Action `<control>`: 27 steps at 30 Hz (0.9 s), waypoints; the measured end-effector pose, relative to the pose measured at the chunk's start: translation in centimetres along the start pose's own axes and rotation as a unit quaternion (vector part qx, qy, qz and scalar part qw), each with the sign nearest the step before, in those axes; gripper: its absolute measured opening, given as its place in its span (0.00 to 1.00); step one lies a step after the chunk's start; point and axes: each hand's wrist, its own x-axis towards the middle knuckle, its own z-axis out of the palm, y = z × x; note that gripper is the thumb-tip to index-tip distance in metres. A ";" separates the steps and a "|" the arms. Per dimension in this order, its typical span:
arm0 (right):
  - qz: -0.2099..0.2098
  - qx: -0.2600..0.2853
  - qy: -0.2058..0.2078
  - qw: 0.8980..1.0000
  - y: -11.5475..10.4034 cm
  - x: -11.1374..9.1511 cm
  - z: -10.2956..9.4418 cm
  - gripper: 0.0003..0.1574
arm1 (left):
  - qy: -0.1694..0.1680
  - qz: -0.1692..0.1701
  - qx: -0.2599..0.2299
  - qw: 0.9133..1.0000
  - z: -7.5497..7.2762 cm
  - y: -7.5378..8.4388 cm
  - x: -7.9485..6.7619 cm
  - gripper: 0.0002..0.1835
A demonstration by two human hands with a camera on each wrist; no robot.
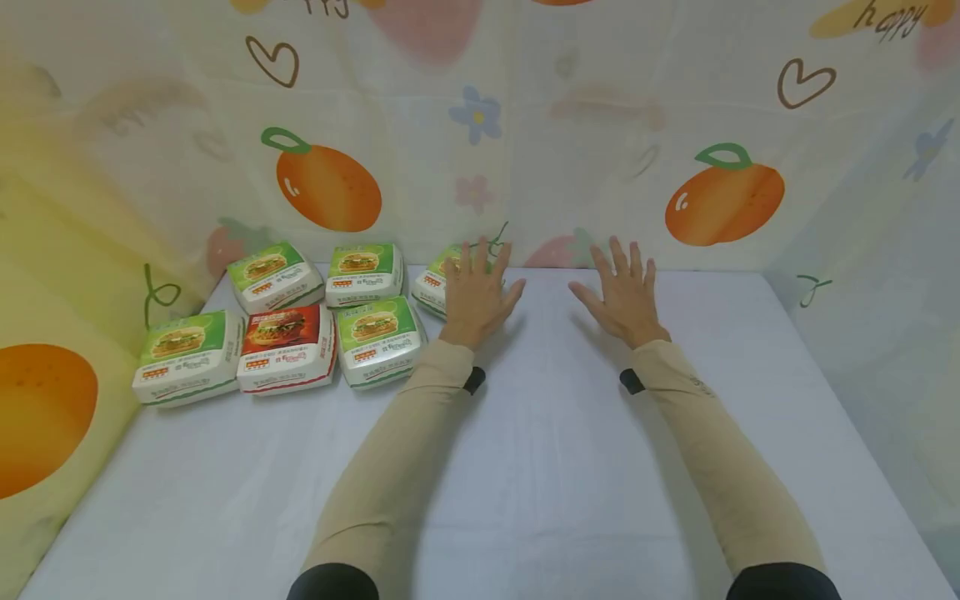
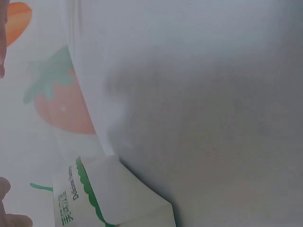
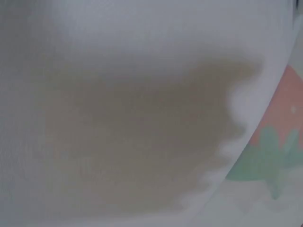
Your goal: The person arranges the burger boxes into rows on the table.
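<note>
My left hand (image 1: 477, 296) is held out over the table with its fingers spread, overlapping a green-and-white burger box (image 1: 429, 287) in the head view. Part of that box is hidden behind the hand. In the left wrist view, a corner of a white burger box (image 2: 128, 194) with a green scalloped edge shows below, and fingertips (image 2: 16, 220) appear at the left border. To the right, my right hand (image 1: 624, 292) also reaches forward, fingers spread and holding nothing. Only its shadow on the white cloth falls in the right wrist view.
Left on the white table (image 1: 555, 467) stand more burger boxes in two rows: green ones (image 1: 365, 273) and a red one (image 1: 287, 348) in the front row. A printed curtain (image 1: 570, 183) with oranges and strawberries rises along the back and sides.
</note>
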 end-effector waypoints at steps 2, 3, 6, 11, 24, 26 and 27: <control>-0.002 0.003 -0.001 1.000 -0.4 0.1 0.2 0.51 | 0.007 -0.003 -0.004 1.000 0.0 -0.3 -0.1 0.36; -0.004 0.005 -0.002 1.000 -0.6 0.2 0.3 0.51 | 0.009 -0.006 -0.007 1.000 0.0 -0.4 -0.2 0.36; -0.012 0.008 -0.006 1.000 -1.3 0.3 0.6 0.52 | 0.009 -0.013 -0.021 1.000 -0.1 -0.8 -0.4 0.35; -0.022 0.010 -0.008 1.000 -2.3 0.5 1.0 0.51 | -0.003 -0.027 -0.041 0.999 0.0 -1.7 -0.7 0.34; -0.042 0.033 -0.007 0.999 -3.7 0.3 2.0 0.49 | -0.036 -0.058 -0.065 0.996 -0.5 -3.3 -1.3 0.35; -0.045 0.040 -0.008 0.998 -4.0 0.3 2.2 0.49 | -0.032 -0.060 -0.067 0.995 -0.6 -3.5 -1.4 0.35; -0.048 0.042 -0.007 0.998 -4.1 0.3 2.3 0.49 | -0.030 -0.060 -0.067 0.996 -0.5 -3.5 -1.5 0.34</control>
